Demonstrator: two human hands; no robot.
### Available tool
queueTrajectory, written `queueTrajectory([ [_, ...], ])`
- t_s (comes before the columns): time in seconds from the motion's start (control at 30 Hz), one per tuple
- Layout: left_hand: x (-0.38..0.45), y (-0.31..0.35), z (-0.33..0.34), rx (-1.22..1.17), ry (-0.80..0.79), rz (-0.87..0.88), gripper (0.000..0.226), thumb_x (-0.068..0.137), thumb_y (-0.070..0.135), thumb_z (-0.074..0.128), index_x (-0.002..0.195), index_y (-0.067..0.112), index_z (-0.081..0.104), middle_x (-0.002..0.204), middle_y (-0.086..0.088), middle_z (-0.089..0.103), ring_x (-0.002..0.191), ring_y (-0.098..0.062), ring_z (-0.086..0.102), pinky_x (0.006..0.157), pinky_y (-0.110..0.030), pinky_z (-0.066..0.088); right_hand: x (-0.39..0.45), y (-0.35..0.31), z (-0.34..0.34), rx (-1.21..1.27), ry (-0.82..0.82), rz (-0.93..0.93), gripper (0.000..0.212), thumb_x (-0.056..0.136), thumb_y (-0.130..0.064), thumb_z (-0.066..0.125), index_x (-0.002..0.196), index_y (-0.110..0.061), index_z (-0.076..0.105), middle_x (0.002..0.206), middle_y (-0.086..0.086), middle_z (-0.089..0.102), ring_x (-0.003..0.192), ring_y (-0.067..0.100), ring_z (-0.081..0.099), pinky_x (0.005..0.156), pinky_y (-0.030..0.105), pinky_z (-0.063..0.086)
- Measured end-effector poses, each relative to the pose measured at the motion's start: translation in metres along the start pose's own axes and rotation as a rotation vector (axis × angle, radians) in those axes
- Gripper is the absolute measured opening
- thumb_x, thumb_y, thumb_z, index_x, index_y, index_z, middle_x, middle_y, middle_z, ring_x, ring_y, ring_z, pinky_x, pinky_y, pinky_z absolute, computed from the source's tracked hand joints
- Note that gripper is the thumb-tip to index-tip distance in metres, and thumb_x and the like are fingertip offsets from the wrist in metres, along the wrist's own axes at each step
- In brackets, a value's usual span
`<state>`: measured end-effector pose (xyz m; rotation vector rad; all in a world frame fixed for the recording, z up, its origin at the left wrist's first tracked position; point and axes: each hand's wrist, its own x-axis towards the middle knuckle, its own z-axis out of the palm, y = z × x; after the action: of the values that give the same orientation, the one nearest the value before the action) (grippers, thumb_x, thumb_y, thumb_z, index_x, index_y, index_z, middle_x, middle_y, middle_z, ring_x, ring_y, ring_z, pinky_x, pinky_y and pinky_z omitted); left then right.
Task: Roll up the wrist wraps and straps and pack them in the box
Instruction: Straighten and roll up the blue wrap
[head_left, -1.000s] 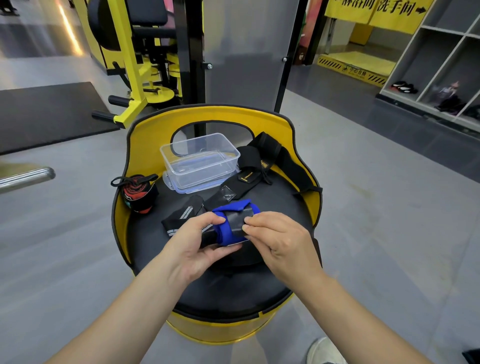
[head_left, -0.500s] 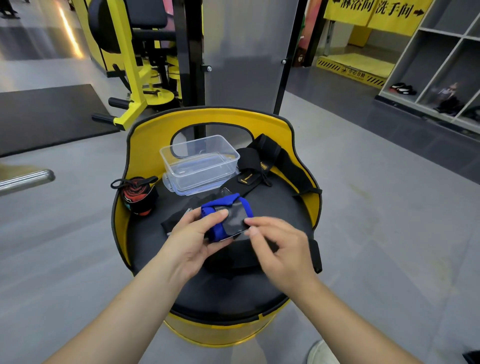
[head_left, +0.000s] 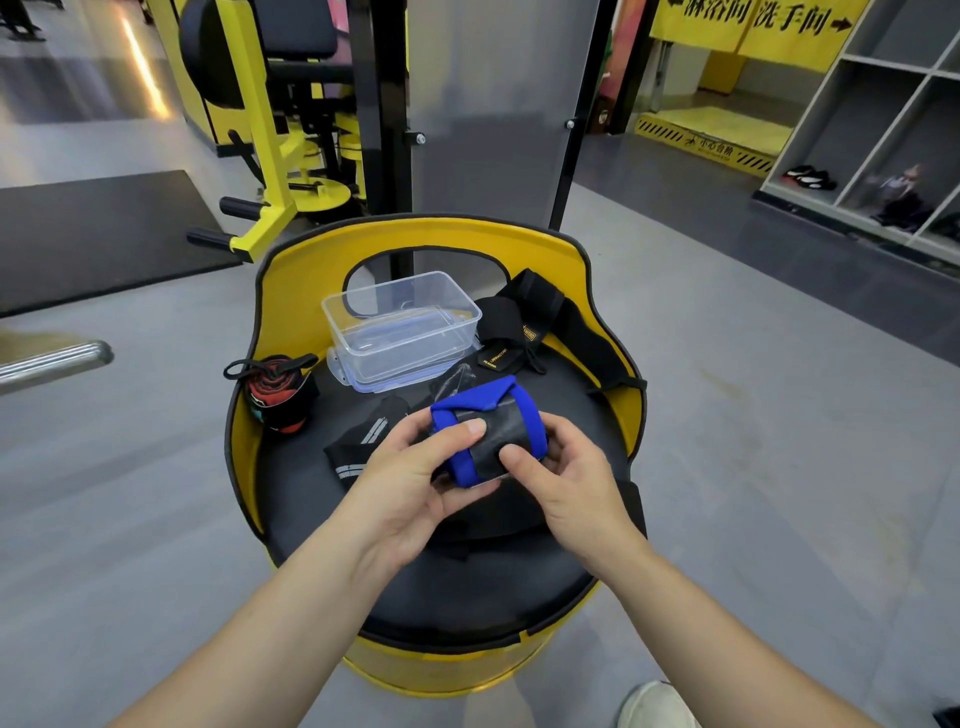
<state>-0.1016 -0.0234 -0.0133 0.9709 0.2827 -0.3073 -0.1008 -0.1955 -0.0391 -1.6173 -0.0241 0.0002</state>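
**Blue wrap rolled, held in both hands above seat**

Blue wrap (head_left: 488, 431) is up off the seat (head_left: 467, 582), between both hands, in front of the box (head_left: 400, 325).

Seat: black round pad with yellow backrest, everything sits on it.
Black straps (head_left: 540, 322): loose, unrolled, lying right of the box and draped over the backrest edge.
Box: clear plastic, open, at the back of the seat on top of its lid. Nothing inside that I can see.
Left hand (head_left: 415, 483): fingers curled around the wrap's left end, thumb pressed on its front face.
Right hand (head_left: 566, 483): grips the right end, thumb on the front.
Grey-striped wrap (head_left: 358, 441): flat on the seat, partly under the left hand.
Red roll (head_left: 275, 395): already rolled, at the seat's left edge.
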Motion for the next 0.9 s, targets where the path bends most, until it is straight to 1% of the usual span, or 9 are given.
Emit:
queueTrajectory([
  [0.1, 0.0, 0.002, 0.0, -0.001, -0.015, 0.0, 0.047, 0.081, 0.009, 0.077, 0.126, 0.004, 0.065, 0.112, -0.019, 0.077, 0.096, -0.033, 0.078, 0.078, -0.047, 0.066, -0.001, 0.001, 0.0, -0.02, 0.011, -0.024, 0.056, 0.074, -0.032, 0.079, 0.125, -0.015, 0.063, 0.11, -0.006, 0.077, 0.105, 0.011, 0.072, 0.089, 0.024, 0.057],
  [0.23, 0.0, 0.001, -0.005, 0.018, -0.029, 0.042, 0.057, 0.075, 0.014, 0.079, 0.13, 0.007, 0.063, 0.119, -0.018, 0.075, 0.101, -0.033, 0.077, 0.077, -0.044, 0.065, -0.001, -0.002, -0.001, -0.047, -0.058, 0.023, 0.05, 0.088, -0.023, 0.077, 0.134, -0.017, 0.059, 0.116, -0.009, 0.075, 0.11, 0.007, 0.07, 0.089, 0.022, 0.056],
  [0.33, 0.0, 0.001, -0.007, 0.033, -0.074, 0.094, 0.058, 0.075, 0.013, 0.078, 0.131, 0.01, 0.061, 0.116, -0.013, 0.077, 0.103, -0.032, 0.076, 0.076, -0.043, 0.064, 0.0, -0.008, -0.001, 0.017, -0.091, 0.06, 0.052, 0.089, -0.03, 0.073, 0.137, -0.019, 0.057, 0.121, -0.005, 0.073, 0.115, 0.012, 0.069, 0.095, 0.031, 0.058],
  [0.4, -0.001, 0.0, -0.006, 0.035, -0.097, 0.115, 0.056, 0.076, 0.015, 0.077, 0.13, 0.013, 0.062, 0.112, -0.008, 0.078, 0.101, -0.028, 0.077, 0.078, -0.044, 0.065, -0.001, -0.011, -0.001, 0.076, -0.098, 0.096, 0.049, 0.09, -0.031, 0.07, 0.136, -0.019, 0.058, 0.122, -0.001, 0.073, 0.115, 0.016, 0.069, 0.096, 0.037, 0.059],
  [0.53, 0.0, -0.003, -0.005, 0.05, -0.087, 0.116, 0.051, 0.079, 0.023, 0.075, 0.129, 0.016, 0.064, 0.115, -0.008, 0.077, 0.102, -0.026, 0.076, 0.083, -0.049, 0.064, -0.001, -0.011, -0.001, 0.092, -0.094, 0.125, 0.04, 0.094, -0.035, 0.067, 0.132, -0.024, 0.06, 0.119, -0.004, 0.074, 0.113, 0.016, 0.07, 0.096, 0.041, 0.059],
  [0.6, 0.0, -0.005, -0.004, 0.073, -0.077, 0.117, 0.05, 0.081, 0.023, 0.074, 0.13, 0.017, 0.064, 0.118, -0.008, 0.076, 0.104, -0.027, 0.076, 0.086, -0.05, 0.063, -0.001, -0.013, 0.0, 0.096, -0.082, 0.138, 0.042, 0.092, -0.04, 0.067, 0.131, -0.027, 0.061, 0.116, -0.007, 0.074, 0.109, 0.013, 0.071, 0.093, 0.038, 0.06],
  [0.73, 0.002, -0.009, -0.007, 0.095, -0.061, 0.113, 0.047, 0.081, 0.019, 0.076, 0.127, 0.019, 0.066, 0.116, -0.006, 0.077, 0.105, -0.028, 0.076, 0.084, -0.049, 0.063, 0.001, -0.013, -0.002, 0.09, -0.042, 0.119, 0.037, 0.093, -0.037, 0.067, 0.128, -0.028, 0.062, 0.111, -0.01, 0.075, 0.106, 0.009, 0.072, 0.087, 0.03, 0.06],
  [0.83, 0.003, -0.011, -0.008, 0.149, -0.059, 0.117, 0.038, 0.089, 0.008, 0.075, 0.125, 0.021, 0.067, 0.119, -0.007, 0.075, 0.104, -0.026, 0.076, 0.081, -0.047, 0.063, 0.003, -0.013, -0.004, 0.161, -0.026, 0.181, 0.058, 0.079, -0.051, 0.069, 0.131, -0.026, 0.062, 0.11, -0.008, 0.076, 0.104, 0.011, 0.073, 0.082, 0.032, 0.06],
  [0.9, 0.003, -0.012, -0.009, 0.205, -0.057, 0.136, 0.035, 0.091, 0.004, 0.073, 0.12, 0.024, 0.069, 0.12, -0.008, 0.073, 0.101, -0.025, 0.075, 0.077, -0.044, 0.063, 0.004, -0.015, -0.005, 0.169, -0.047, 0.247, 0.062, 0.078, -0.051, 0.073, 0.133, -0.022, 0.061, 0.114, -0.003, 0.076, 0.105, 0.016, 0.074, 0.086, 0.036, 0.06],
])
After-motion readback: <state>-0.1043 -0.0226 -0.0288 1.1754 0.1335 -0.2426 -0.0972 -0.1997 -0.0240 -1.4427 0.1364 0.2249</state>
